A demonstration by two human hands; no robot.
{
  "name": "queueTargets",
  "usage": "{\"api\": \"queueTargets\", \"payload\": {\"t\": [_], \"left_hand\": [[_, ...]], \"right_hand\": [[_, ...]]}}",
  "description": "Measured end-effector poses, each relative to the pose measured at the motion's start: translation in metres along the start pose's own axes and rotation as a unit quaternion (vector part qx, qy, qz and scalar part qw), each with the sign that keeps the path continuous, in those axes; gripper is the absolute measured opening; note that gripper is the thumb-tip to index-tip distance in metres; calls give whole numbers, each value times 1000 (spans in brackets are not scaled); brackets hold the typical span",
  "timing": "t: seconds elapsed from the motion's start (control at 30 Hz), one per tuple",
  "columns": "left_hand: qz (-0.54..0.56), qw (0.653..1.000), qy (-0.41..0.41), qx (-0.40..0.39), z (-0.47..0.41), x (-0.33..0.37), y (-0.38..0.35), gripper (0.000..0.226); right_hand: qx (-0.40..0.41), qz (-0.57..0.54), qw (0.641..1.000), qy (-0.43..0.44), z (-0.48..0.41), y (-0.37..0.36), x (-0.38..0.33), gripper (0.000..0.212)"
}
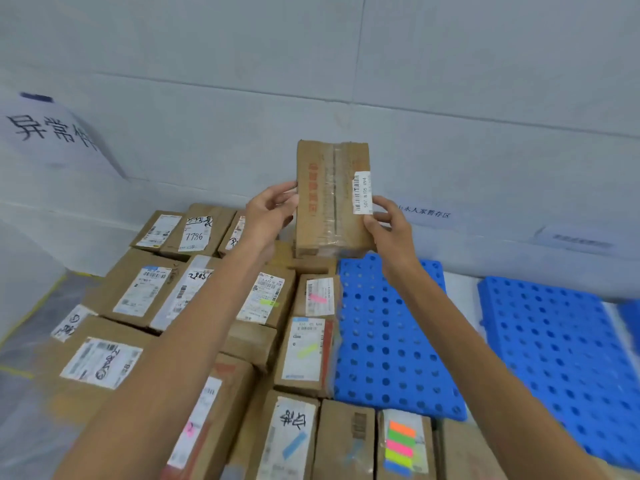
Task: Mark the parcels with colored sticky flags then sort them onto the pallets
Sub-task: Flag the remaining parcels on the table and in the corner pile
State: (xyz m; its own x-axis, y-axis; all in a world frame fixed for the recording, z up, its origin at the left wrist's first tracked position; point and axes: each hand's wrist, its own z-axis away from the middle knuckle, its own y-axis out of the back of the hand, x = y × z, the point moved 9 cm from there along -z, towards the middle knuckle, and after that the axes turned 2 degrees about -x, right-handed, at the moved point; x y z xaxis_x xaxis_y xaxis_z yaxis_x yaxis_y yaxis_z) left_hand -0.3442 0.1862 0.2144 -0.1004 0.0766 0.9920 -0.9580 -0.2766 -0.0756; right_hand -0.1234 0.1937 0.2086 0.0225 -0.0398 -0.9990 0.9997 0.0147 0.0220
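**Item 1. Held parcel** (332,199): a long brown cardboard box, taped down its middle seam, with red print along one side. It is upright and raised in the air at 12 o'clock of centre, in front of the grey wall (346,64). A white barcode label (362,192) sits at its 3 o'clock edge.

**Item 2. Left hand** (268,211): at the box's 9 o'clock edge, with the fingers curled round that edge, gripping it.

**Item 3. Right hand** (388,223): at the box's 4 o'clock corner. The thumb is on the front face just under the barcode label and the fingers are behind, pinching the box.

**Item 4. Parcel pile** (114,282): brown boxes packed side by side from 6 to 10 o'clock, under the left forearm.
- Most carry white shipping labels.
- The pink-flagged box (318,296) is near centre.
- The yellow-flagged box (306,351) is at its 6 o'clock.
- The green-flagged box (266,299) is at its 9 o'clock.
- The blue-flagged box (291,441) is at the bottom edge.

**Item 5. Pad of sticky flags** (401,448): orange, green, pink, yellow and blue strips in a column, lying on a box at 5 o'clock.

**Item 6. Near pallet** (391,341): blue perforated plastic, just beside the pile at its 3 o'clock.

**Item 7. Far pallet** (561,358): the same kind, at 4 o'clock, with a gap between the two.

**Item 8. Signs:** a handwritten sheet (52,133) at 10 o'clock, and a printed strip (424,212) on the wall at 3 o'clock of the held parcel.
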Motion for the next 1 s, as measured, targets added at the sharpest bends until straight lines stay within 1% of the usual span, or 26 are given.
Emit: {"api": "queueTargets", "payload": {"t": [0.07, 0.1, 0.17, 0.2, 0.27, 0.33, 0.4, 0.43, 0.5, 0.57, 0.63, 0.67, 0.7, 0.73, 0.77, 0.83, 0.87, 0.93, 1.0], "left_hand": [[-17, 999, 27, -24, 37, -8, -26, 34], [-19, 997, 63, -51, 56, -16, -42, 41], [11, 979, 134, -156, 99, -35, -86, 49], [28, 967, 151, -204, 123, -41, -108, 47], [33, 953, 156, -256, 163, -53, -139, 40], [27, 946, 174, -273, 196, -73, -162, 31], [2, 935, 218, -281, 228, -103, -182, 24], [-11, 928, 240, -284, 244, -118, -191, 23], [-30, 919, 256, -299, 275, -146, -209, 23], [-57, 904, 259, -335, 299, -170, -224, 31], [-125, 878, 253, -386, 315, -193, -232, 47], [-175, 868, 239, -399, 317, -204, -230, 55], [-236, 862, 215, -394, 314, -213, -224, 59], [-309, 857, 179, -372, 306, -223, -214, 61], [-392, 845, 133, -340, 295, -232, -203, 59], [-544, 783, 61, -296, 280, -253, -182, 57], [-589, 754, 43, -288, 275, -264, -174, 59], [-632, 722, 25, -280, 271, -283, -164, 69], [-662, 694, 11, -282, 271, -297, -162, 82]], "right_hand": [[2, 10, 1000, 29, 36, 41, -16, 33], [1, 18, 999, 42, 53, 60, -21, 34], [-4, 35, 998, 49, 88, 97, -25, 35], [-6, 44, 998, 44, 104, 116, -22, 35], [0, 61, 998, 28, 135, 154, -13, 31], [3, 62, 998, 0, 165, 188, 5, 26], [-8, 38, 998, -44, 191, 209, 30, 24], [-6, 32, 997, -72, 202, 218, 46, 26], [7, 21, 991, -129, 220, 234, 85, 37], [11, -4, 983, -184, 237, 246, 126, 49], [20, -14, 977, -213, 252, 259, 158, 52], [27, -9, 975, -220, 258, 264, 169, 52], [32, 1, 974, -225, 264, 269, 178, 52], [33, 17, 972, -230, 270, 272, 186, 53], [27, 30, 971, -234, 276, 273, 192, 54], [6, 54, 969, -241, 285, 273, 206, 55], [-6, 70, 967, -245, 289, 272, 213, 53], [-22, 126, 960, -247, 294, 272, 223, 47], [-19, 216, 949, -228, 293, 273, 224, 48]]}}
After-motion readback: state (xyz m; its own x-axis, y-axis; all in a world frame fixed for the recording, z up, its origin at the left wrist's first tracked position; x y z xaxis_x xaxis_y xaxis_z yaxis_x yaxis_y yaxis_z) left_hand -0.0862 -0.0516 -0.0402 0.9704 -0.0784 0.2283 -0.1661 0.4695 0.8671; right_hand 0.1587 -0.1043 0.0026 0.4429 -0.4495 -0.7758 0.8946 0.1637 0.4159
